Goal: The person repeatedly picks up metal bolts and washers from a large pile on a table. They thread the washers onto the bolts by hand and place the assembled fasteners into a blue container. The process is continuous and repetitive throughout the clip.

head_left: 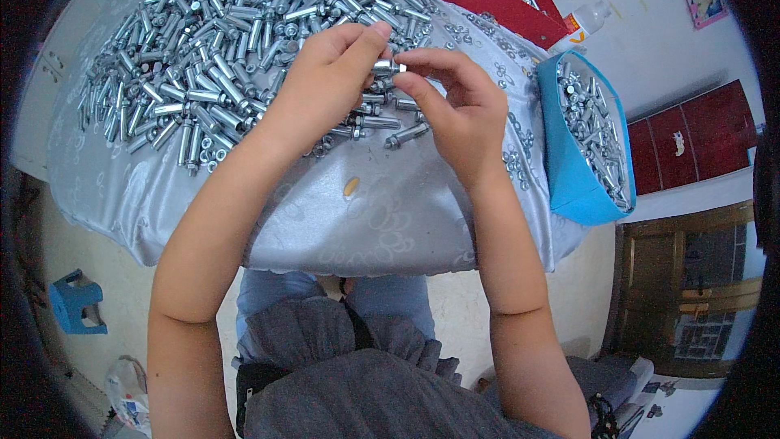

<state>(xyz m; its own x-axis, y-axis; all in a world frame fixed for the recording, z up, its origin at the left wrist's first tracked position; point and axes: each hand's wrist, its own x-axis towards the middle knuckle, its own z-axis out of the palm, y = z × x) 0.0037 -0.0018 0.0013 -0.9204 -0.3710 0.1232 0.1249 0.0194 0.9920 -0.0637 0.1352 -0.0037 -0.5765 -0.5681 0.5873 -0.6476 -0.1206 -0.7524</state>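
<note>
A silver sleeve anchor bolt (pixel 385 67) lies level between my two hands above the table. Its left part is wrapped by my left hand (pixel 327 73), thumb pressed along the top. My right hand (pixel 463 106) pinches the bright end with thumb and forefinger; whether a nut or washer sits there is too small to tell. Behind and below both hands spreads a large heap of similar anchor bolts (pixel 236 41), and several loose ones (pixel 406 136) lie just under my right hand.
A grey satin cloth (pixel 366 236) covers the table, with a small yellow piece (pixel 351 186) on it. At right stands a blue bin (pixel 561 171) full of bolts. Farther back are a red box (pixel 487 4) of bolts and a bottle (pixel 591 18). Loose nuts (pixel 213 154) edge the heap.
</note>
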